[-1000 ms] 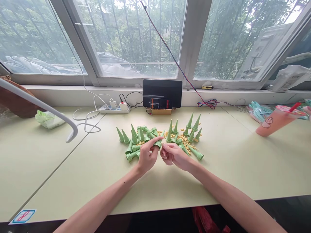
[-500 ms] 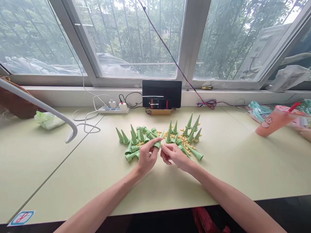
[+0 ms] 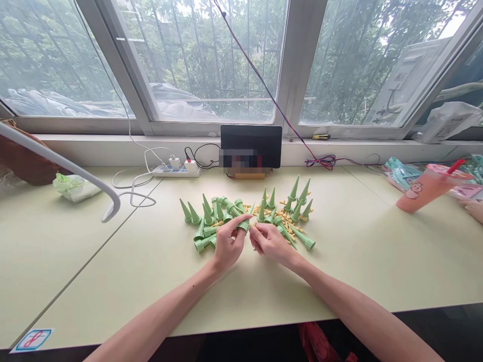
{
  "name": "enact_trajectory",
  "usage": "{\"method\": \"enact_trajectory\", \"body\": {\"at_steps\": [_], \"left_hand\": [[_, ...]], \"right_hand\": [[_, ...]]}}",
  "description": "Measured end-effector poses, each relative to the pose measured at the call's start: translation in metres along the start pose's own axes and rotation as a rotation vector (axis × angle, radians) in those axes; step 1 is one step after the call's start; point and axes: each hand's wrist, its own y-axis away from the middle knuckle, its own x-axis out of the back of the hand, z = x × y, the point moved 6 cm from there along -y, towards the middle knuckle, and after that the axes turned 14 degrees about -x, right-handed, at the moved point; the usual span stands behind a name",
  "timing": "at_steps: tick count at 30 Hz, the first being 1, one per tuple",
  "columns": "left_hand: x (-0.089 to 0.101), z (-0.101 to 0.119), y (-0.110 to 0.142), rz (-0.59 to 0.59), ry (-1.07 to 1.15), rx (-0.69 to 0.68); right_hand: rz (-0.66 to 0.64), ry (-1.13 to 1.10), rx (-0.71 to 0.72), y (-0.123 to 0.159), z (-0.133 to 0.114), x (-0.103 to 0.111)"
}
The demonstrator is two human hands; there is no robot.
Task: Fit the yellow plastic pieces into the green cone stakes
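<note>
My left hand (image 3: 229,242) is closed round a green plastic cone spike (image 3: 243,225), its ribbed collar low and its point tilted up and away. Close against that collar, my right hand (image 3: 272,242) pinches a small yellow plastic piece (image 3: 252,225), mostly hidden by the fingertips. Whether the yellow piece sits inside the spike I cannot tell. Several green spikes (image 3: 209,217) stand or lie beyond my left hand. More spikes (image 3: 294,189) are past my right hand, among a scatter of loose yellow pieces (image 3: 290,221).
A dark tablet (image 3: 251,138) leans at the back by the windows. A power strip (image 3: 177,171) with white cables and a curved white bar (image 3: 109,196) are on the left. At right stand an orange drink cup (image 3: 426,188) and another person's hand (image 3: 473,208).
My two hands and the spike hold almost the same position, with only a slight shift of the right fingers. The other person's hand at the right edge has moved a little.
</note>
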Motion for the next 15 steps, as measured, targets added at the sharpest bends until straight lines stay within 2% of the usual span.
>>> {"method": "enact_trajectory", "body": {"at_steps": [9,15], "left_hand": [[0.0002,-0.0009,0.0008,0.003,0.000,0.018],[-0.0005,-0.0009,0.0002,0.003,0.004,0.015]], "right_hand": [[0.121,0.104,0.066,-0.0003,-0.0007,0.0052],[0.206,0.224,0.158,0.0000,-0.0046,0.0078]]}}
